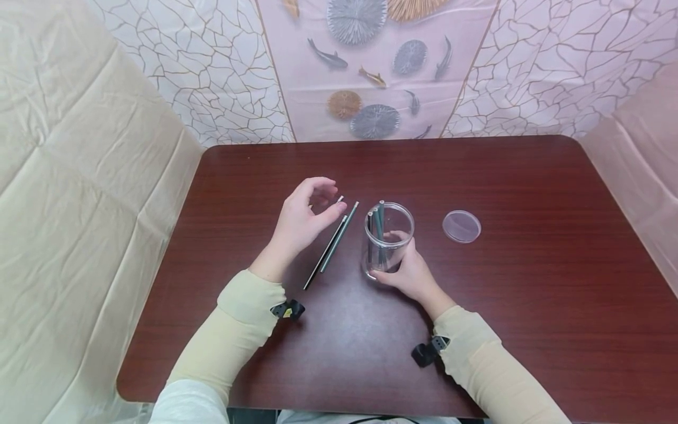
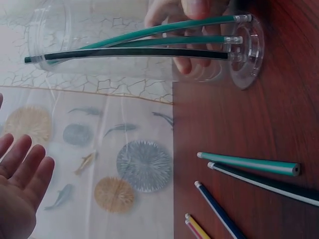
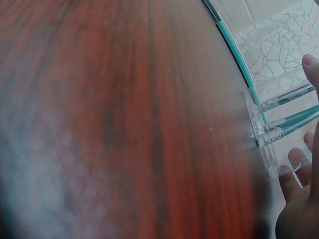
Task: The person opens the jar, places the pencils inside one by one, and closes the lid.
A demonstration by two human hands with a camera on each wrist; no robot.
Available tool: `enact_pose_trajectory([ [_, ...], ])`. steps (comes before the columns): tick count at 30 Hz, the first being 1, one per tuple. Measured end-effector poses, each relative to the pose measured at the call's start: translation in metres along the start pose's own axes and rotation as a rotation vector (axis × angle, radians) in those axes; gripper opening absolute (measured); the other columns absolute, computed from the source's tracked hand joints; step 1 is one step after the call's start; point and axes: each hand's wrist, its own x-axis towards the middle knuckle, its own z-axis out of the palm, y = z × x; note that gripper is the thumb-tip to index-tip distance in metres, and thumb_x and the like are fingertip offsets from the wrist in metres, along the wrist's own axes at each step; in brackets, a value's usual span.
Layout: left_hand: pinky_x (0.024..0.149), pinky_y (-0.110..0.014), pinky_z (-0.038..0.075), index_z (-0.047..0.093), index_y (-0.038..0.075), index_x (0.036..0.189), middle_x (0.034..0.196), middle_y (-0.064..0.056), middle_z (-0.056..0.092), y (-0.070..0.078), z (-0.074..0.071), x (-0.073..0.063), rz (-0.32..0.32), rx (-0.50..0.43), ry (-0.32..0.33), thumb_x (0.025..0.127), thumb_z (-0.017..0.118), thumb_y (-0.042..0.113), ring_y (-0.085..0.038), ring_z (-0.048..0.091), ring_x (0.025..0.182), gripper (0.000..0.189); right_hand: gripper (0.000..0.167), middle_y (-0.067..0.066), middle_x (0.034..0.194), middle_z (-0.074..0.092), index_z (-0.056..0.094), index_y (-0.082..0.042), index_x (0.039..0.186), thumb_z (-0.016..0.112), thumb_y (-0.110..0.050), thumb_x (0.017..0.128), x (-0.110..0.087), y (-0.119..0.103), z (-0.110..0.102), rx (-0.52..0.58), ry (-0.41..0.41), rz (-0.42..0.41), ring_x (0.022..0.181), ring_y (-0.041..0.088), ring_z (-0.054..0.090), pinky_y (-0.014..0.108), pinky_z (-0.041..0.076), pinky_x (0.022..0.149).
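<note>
My right hand (image 1: 415, 274) grips a clear jar (image 1: 392, 242) near its base, thumb in front and fingers round the far side. The jar stands upright on the table. Inside it lean three pencils (image 2: 164, 52), two green and one black, their white ends at the bottom in the left wrist view. To the jar's left, my left hand (image 1: 302, 221) hovers with fingers loosely bent and nothing in them. Below and beside it lie a green pencil (image 1: 340, 237) and a black pencil (image 1: 323, 257). The left wrist view also shows a dark blue pencil (image 2: 218, 208) and yellow and red pencils (image 2: 198, 227).
A round clear lid (image 1: 462, 227) lies flat to the right of the jar. The dark red wooden table (image 1: 540, 282) meets a patterned cloth backdrop (image 1: 365, 76) at its far edge. Pale cloth hangs (image 1: 79, 176) along the left side.
</note>
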Motion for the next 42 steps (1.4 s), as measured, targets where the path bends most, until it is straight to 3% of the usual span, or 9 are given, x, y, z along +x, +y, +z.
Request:
enact_pose_trajectory([
  [12,0.081,-0.038,0.049,0.056,0.002,0.113,0.101,-0.011,0.065,-0.008,-0.01,0.002,-0.049,0.053,0.029,0.079,0.073,0.009,-0.021,0.061,0.09,0.038,0.09,0.01,0.127,0.05,0.031,-0.002,0.13,0.087,-0.021,0.062,-0.001,-0.001,0.0,-0.01,-0.017,0.001,0.115,0.027,0.05,0.043,0.036,0.097],
  [19,0.078,-0.035,0.048,0.055,0.0,0.114,0.1,-0.013,0.063,-0.026,-0.017,0.004,-0.108,0.102,0.018,0.08,0.072,0.01,-0.03,0.061,0.089,0.039,0.08,0.01,0.128,0.049,0.036,-0.002,0.121,0.087,-0.021,0.062,0.0,0.0,0.0,-0.012,-0.011,-0.003,0.118,0.028,0.048,0.044,0.034,0.099],
  [29,0.08,-0.035,0.048,0.049,0.003,0.122,0.103,-0.012,0.061,-0.047,-0.024,0.001,-0.224,0.162,0.01,0.084,0.07,0.018,-0.022,0.06,0.089,0.046,0.069,0.01,0.129,0.047,0.04,-0.002,0.109,0.087,-0.021,0.063,-0.001,0.0,0.0,-0.019,-0.011,-0.022,0.12,0.029,0.046,0.045,0.033,0.1],
  [33,0.081,-0.037,0.047,0.049,0.002,0.122,0.105,-0.015,0.06,-0.054,-0.024,0.0,-0.236,0.175,0.02,0.085,0.07,0.02,-0.024,0.059,0.089,0.047,0.069,0.01,0.129,0.046,0.04,-0.002,0.11,0.087,-0.021,0.062,-0.001,0.0,0.001,-0.015,-0.009,-0.024,0.119,0.03,0.046,0.046,0.034,0.1],
  [39,0.081,-0.038,0.047,0.051,0.003,0.122,0.105,-0.013,0.06,-0.066,-0.024,-0.001,-0.277,0.222,0.014,0.086,0.068,0.024,-0.024,0.059,0.089,0.045,0.085,0.01,0.128,0.049,0.034,-0.002,0.125,0.087,-0.021,0.062,-0.001,0.001,0.001,-0.014,-0.01,-0.016,0.116,0.029,0.049,0.044,0.036,0.098],
  [42,0.081,-0.039,0.047,0.05,0.004,0.122,0.106,-0.012,0.06,-0.073,-0.024,-0.001,-0.319,0.262,0.019,0.087,0.067,0.025,-0.024,0.06,0.088,0.044,0.08,0.01,0.128,0.049,0.037,-0.001,0.121,0.087,-0.021,0.062,-0.001,0.0,0.0,-0.018,-0.01,-0.016,0.117,0.029,0.049,0.045,0.035,0.098],
])
